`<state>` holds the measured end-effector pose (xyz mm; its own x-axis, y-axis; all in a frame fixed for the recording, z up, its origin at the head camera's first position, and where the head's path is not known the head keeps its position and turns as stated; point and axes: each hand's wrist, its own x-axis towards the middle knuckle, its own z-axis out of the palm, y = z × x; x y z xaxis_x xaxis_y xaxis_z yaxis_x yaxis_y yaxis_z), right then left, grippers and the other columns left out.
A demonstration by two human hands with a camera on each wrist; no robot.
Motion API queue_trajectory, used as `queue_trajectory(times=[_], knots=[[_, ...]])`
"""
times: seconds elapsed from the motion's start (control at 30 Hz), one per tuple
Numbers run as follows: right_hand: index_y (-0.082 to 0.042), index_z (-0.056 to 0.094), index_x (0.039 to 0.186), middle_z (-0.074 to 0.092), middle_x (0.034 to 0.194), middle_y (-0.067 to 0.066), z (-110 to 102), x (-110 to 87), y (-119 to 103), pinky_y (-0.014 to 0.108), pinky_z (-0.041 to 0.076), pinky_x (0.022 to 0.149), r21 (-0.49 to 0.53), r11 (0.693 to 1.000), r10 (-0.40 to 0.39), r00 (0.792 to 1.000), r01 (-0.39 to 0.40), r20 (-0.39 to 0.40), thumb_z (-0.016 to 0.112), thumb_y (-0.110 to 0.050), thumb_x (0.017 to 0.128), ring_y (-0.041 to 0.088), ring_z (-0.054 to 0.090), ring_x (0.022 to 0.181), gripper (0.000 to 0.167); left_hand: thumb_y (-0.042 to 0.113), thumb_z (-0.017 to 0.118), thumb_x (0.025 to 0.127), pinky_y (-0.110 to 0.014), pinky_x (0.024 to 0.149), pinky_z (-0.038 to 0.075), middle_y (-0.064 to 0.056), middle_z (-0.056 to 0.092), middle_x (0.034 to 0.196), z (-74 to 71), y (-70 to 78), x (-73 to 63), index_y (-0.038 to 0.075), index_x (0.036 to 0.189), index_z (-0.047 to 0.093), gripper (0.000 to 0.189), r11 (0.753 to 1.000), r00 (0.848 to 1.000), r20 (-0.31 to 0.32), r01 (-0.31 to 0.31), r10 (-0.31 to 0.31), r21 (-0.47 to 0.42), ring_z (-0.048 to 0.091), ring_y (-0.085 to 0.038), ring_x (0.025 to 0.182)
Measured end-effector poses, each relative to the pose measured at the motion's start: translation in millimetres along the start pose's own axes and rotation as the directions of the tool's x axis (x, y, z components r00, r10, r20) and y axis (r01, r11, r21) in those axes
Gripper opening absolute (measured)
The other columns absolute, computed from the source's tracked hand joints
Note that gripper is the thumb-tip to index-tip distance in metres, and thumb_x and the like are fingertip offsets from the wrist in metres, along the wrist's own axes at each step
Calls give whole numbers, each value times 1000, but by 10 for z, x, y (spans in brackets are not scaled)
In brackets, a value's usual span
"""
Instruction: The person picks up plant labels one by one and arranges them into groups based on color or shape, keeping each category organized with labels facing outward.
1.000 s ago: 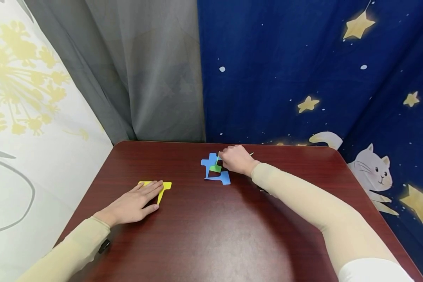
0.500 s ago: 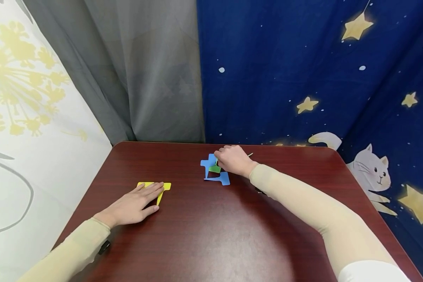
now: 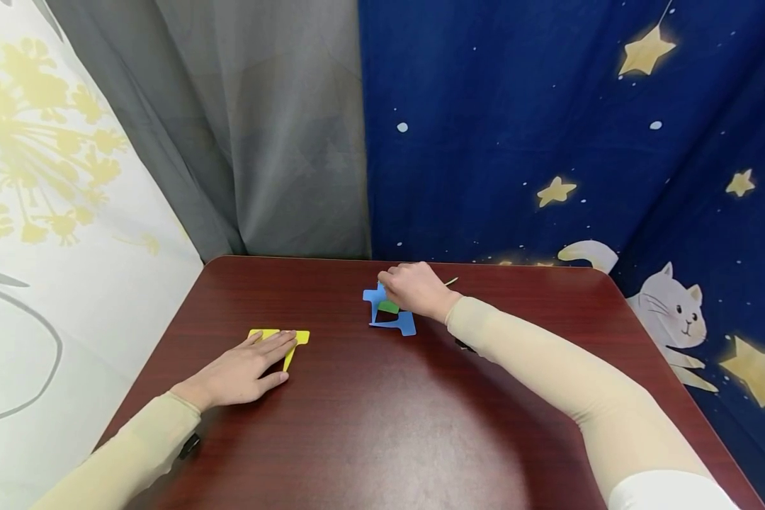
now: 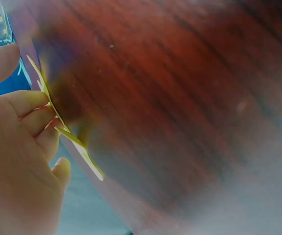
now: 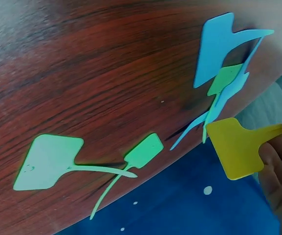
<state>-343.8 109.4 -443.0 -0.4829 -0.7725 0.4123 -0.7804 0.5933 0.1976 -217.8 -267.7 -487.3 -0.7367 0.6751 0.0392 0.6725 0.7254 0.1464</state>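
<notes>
My left hand (image 3: pixel 255 361) lies flat on a yellow plant tag (image 3: pixel 298 337) at the table's left, fingers straight; the left wrist view shows those fingers (image 4: pixel 31 115) on the tag's thin edge (image 4: pixel 75 144). My right hand (image 3: pixel 414 289) is curled over a pile of blue tags (image 3: pixel 390 320) with a small green tag (image 3: pixel 389 307) on it. In the right wrist view its fingers (image 5: pixel 277 161) pinch the stem of another yellow tag (image 5: pixel 234 146), held just off the blue tags (image 5: pixel 219 49) and the green one (image 5: pixel 225 78).
Two pale green tags (image 5: pixel 48 161) (image 5: pixel 143 152) lie on the dark red table (image 3: pixel 382 425) beside the right hand; one stem (image 3: pixel 451 281) pokes out behind it. Curtains, grey (image 3: pixel 261 142) and blue with stars (image 3: pixel 548 142), hang close behind the table's far edge.
My right hand has slid a little to the left over the blue pile, covering more of the green tag. The left hand has stayed put.
</notes>
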Motion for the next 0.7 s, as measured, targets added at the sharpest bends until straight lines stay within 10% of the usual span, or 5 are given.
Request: queue_trajectory(times=[0.4,0.7], knots=[[-17,50,73,39,56,-6,26,113,-150,29,22,36,15,1000,-6,992,8,-127,57,-15,97,9,31,41,25,40,60,100,-59,117,24,-13,42,156,-56,8,60,3,151,45,65,1000,999,32,12,-12,-4,38,-29,144],[-16,54,95,48,59,-7,42,205,-308,26,28,36,59,998,12,1000,-10,-23,57,-25,101,9,39,41,12,36,63,99,-58,116,27,-16,46,152,-96,42,84,0,148,48,63,1000,1000,23,20,-20,-24,42,-33,141]])
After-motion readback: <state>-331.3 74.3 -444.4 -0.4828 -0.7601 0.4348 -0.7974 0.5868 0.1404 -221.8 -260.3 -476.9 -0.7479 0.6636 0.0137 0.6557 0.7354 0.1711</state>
